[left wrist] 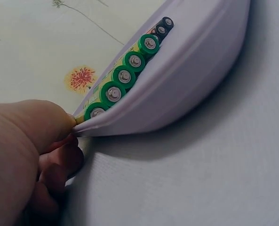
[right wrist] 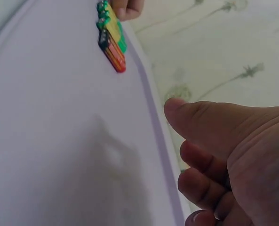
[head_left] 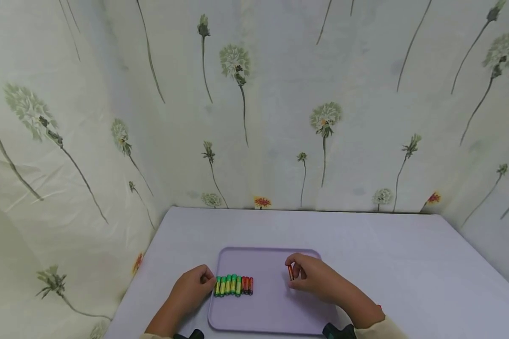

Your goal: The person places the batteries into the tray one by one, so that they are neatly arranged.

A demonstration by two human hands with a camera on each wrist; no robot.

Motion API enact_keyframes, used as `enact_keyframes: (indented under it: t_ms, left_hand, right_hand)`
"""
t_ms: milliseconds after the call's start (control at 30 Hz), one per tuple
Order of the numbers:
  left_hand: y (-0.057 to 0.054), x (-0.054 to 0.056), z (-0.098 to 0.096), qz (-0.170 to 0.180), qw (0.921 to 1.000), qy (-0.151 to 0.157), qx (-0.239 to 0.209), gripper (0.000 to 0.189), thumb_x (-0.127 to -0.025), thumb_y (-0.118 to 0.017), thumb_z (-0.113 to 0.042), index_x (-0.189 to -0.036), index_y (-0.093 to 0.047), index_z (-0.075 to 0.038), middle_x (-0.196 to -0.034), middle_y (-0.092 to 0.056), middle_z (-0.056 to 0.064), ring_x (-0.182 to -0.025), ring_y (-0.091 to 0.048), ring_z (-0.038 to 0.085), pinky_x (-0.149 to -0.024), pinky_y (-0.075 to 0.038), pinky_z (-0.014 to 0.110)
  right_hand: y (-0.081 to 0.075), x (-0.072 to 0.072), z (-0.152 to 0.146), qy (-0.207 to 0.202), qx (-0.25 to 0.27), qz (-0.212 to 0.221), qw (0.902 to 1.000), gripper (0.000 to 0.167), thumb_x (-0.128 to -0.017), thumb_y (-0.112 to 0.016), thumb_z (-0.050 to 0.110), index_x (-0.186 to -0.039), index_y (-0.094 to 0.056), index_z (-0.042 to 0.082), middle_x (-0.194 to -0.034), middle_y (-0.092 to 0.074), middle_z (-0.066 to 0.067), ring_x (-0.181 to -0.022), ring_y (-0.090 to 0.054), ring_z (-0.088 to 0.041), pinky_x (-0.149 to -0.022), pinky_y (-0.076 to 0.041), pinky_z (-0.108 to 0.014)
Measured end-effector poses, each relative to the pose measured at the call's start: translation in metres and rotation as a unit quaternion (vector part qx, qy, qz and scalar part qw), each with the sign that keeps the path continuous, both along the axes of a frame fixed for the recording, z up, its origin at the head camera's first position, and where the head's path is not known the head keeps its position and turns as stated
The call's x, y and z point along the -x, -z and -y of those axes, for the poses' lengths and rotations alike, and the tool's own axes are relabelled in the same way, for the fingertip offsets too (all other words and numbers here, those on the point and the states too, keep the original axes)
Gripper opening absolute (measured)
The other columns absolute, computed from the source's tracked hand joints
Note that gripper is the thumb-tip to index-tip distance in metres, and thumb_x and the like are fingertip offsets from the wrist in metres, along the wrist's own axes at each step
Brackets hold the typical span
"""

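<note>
A row of several green-and-yellow batteries (head_left: 227,285), with 3 smaller red-and-black batteries (head_left: 247,286) at its right end, lies side by side on a lilac tray (head_left: 263,315). My left hand (head_left: 192,288) is at the row's left end; its thumb and curled fingers pinch the tray's rim, the thumb tip close against the end green battery (left wrist: 96,113). Above the tray's right part, my right hand (head_left: 316,278) pinches a small red battery (head_left: 291,272) upright between thumb and finger. In the right wrist view that battery is hidden behind the thumb (right wrist: 195,120).
The tray lies on a white table (head_left: 407,268). Behind and to the left hangs a pale cloth (head_left: 275,117) printed with dandelions. Dark wrist straps (head_left: 338,331) show at the lower edge of the head view.
</note>
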State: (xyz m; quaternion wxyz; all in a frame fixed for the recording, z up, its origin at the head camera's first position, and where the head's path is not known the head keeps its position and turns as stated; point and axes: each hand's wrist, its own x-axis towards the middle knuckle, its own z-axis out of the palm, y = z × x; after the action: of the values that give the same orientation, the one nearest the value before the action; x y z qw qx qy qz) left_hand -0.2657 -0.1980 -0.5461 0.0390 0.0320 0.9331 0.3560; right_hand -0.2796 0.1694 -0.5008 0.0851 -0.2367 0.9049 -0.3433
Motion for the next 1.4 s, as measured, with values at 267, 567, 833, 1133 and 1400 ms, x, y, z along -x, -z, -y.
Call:
enact_keyframes:
  t_ms: [267,567,833,1133,1400]
  left_hand:
    - [0.003,0.001,0.000,-0.014,0.9999,0.002,0.000,0.013,-0.098,-0.071,-0.031,-0.091,-0.065,-0.023,-0.081,-0.063,-0.009,-0.076,-0.055,0.012,-0.071,-0.044,0.035]
    - [0.002,0.001,0.001,-0.019,0.9998,0.003,0.006,0.012,-0.098,-0.071,-0.030,-0.091,-0.064,-0.023,-0.081,-0.063,-0.009,-0.076,-0.055,0.012,-0.070,-0.043,0.035]
    - [0.003,0.002,-0.001,-0.007,0.9999,0.003,0.007,0.012,-0.098,-0.071,-0.029,-0.091,-0.064,-0.022,-0.081,-0.063,-0.009,-0.077,-0.055,0.012,-0.071,-0.044,0.035]
    - [0.002,0.000,-0.001,-0.020,0.9997,0.001,0.012,0.012,-0.098,-0.071,-0.029,-0.090,-0.065,-0.023,-0.080,-0.063,-0.009,-0.074,-0.055,0.012,-0.070,-0.044,0.034]
    - [0.001,-0.002,0.000,-0.022,0.9996,0.003,0.014,0.013,-0.098,-0.071,-0.030,-0.091,-0.064,-0.022,-0.080,-0.062,-0.009,-0.075,-0.054,0.012,-0.070,-0.044,0.035]
  right_hand:
    - [0.007,0.001,0.024,-0.019,-0.027,-0.016,0.9993,0.043,-0.088,-0.085,0.022,-0.124,-0.064,0.012,-0.090,-0.062,0.011,-0.078,-0.055,-0.006,-0.070,-0.047,-0.027]
    - [0.013,0.005,0.044,-0.034,-0.025,0.013,0.9990,0.040,-0.089,-0.085,0.023,-0.122,-0.064,0.016,-0.090,-0.062,0.012,-0.080,-0.057,-0.006,-0.073,-0.048,-0.027]
    - [0.019,0.006,0.060,-0.041,-0.017,0.026,0.9987,0.039,-0.087,-0.086,0.021,-0.119,-0.064,0.015,-0.086,-0.062,0.010,-0.078,-0.057,-0.007,-0.073,-0.047,-0.029]
    - [0.022,0.003,0.076,-0.044,-0.041,0.029,0.9978,0.043,-0.089,-0.084,0.023,-0.125,-0.063,0.013,-0.083,-0.060,0.010,-0.075,-0.055,-0.006,-0.074,-0.047,-0.030]
    - [0.025,0.003,0.085,-0.033,-0.056,0.030,0.9974,0.043,-0.088,-0.086,0.024,-0.124,-0.063,0.014,-0.083,-0.059,0.009,-0.074,-0.054,-0.006,-0.071,-0.046,-0.030]
